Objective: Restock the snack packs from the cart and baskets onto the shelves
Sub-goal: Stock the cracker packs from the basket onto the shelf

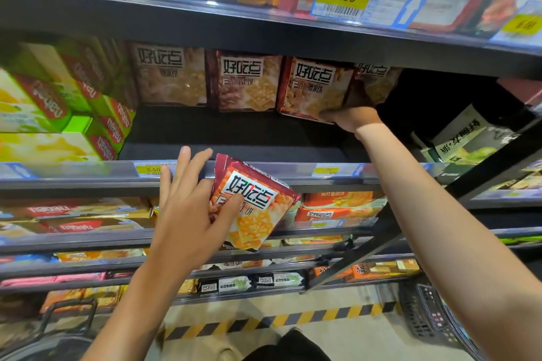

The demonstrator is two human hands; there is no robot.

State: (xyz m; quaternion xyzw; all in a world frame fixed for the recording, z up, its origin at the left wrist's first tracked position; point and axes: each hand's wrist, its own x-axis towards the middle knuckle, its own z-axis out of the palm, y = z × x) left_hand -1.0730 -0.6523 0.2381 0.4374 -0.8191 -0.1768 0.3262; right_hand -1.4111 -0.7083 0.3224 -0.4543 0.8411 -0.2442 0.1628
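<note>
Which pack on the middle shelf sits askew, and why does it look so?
The third pack, held at its lower corner by the right hand, leans out of line; its neighbours stand flat and straight. The left hand holds a tilted pack, not yet shelved.

The dark shelf carries upright brown snack packs at the back and green boxes at left.

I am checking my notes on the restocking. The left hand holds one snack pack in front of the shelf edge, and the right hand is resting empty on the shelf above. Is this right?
Not quite. In the head view the right hand is not empty: it grips a snack pack on the shelf, in the row there. The left hand does hold one snack pack in front of the shelf edge.
</note>
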